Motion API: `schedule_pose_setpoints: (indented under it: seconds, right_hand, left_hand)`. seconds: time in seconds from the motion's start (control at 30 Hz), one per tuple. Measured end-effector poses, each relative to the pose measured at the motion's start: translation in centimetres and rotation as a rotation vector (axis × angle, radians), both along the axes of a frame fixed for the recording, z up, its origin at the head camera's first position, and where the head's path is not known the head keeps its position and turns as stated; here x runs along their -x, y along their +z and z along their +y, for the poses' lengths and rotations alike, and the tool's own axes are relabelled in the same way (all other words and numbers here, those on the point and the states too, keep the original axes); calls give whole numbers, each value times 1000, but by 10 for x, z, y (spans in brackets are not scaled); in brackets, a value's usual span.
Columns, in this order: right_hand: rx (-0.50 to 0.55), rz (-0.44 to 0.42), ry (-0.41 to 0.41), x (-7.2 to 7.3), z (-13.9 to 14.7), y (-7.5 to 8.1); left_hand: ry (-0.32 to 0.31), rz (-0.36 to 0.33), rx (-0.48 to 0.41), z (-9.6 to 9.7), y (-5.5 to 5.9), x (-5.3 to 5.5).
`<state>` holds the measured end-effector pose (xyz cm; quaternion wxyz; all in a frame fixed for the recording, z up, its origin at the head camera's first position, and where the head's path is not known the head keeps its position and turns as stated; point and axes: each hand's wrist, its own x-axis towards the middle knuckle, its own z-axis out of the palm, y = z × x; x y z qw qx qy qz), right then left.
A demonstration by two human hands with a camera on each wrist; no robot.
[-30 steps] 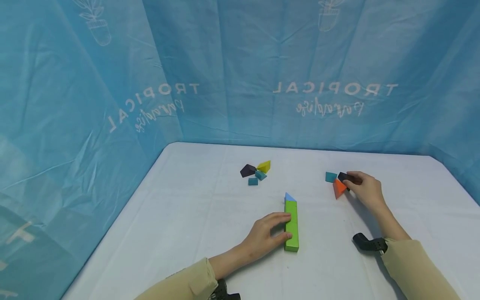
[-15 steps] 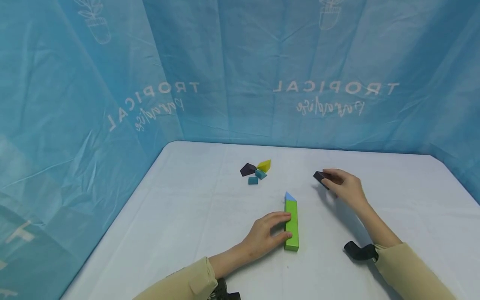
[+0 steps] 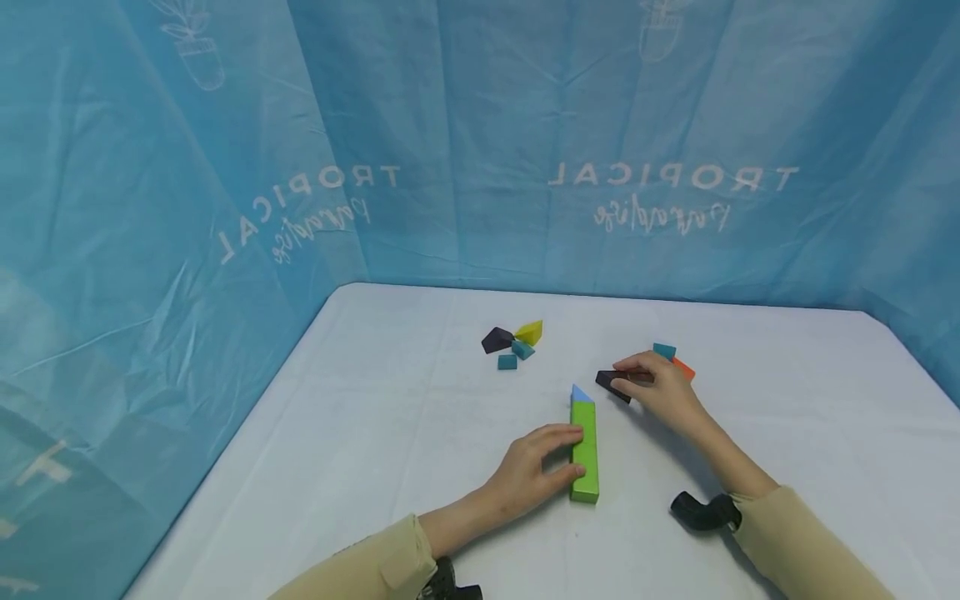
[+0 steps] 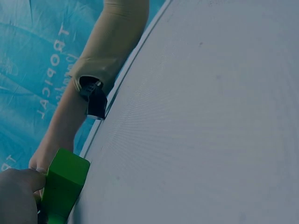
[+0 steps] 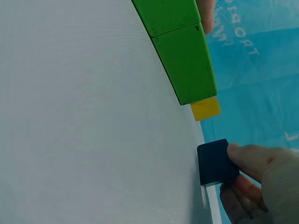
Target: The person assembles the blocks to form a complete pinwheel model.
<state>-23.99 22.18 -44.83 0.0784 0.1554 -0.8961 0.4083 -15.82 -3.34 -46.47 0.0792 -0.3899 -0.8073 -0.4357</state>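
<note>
Black block point(image 5: 216, 159), likely light, rigid, suiting side grip: right hand point(image 3: 663, 393) is pinching it, left hand point(image 3: 525, 473) touching green blocks point(image 3: 588, 457).

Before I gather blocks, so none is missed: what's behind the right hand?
In the head view, a teal block and an orange block partly show behind the right hand, which covers their lower parts.

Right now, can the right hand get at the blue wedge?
Probably not to grasp it: the right hand pinches a black block. Otherwise, nothing shows between hand and blue wedge.
</note>
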Motion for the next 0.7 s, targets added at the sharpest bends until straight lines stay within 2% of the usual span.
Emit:
schedule_pose_setpoints:
  seconds: [0.07,0.27,0.4,0.53,0.63,0.7]
  right_hand:
    - [-7,19,-17,1,0,1]
    - [-46,39,-65,2,0,3]
    - [-31,36,-36,-1,0,3]
    - [-51,104,40,-2,-1,2]
    - [-85,166,75,-2,-2,0]
    - [-99,171,67,-1,-1,-2]
  left_hand:
    - [2,16,-7,0,0,1]
    - [1,-5,-16,0,0,0]
    - [-2,-8,-11,1,-1,-1]
    - [3,3,-7,1,1,0]
    - [0,-23,-8,0,2,1]
    - [-4,-53,-14,0,1,0]
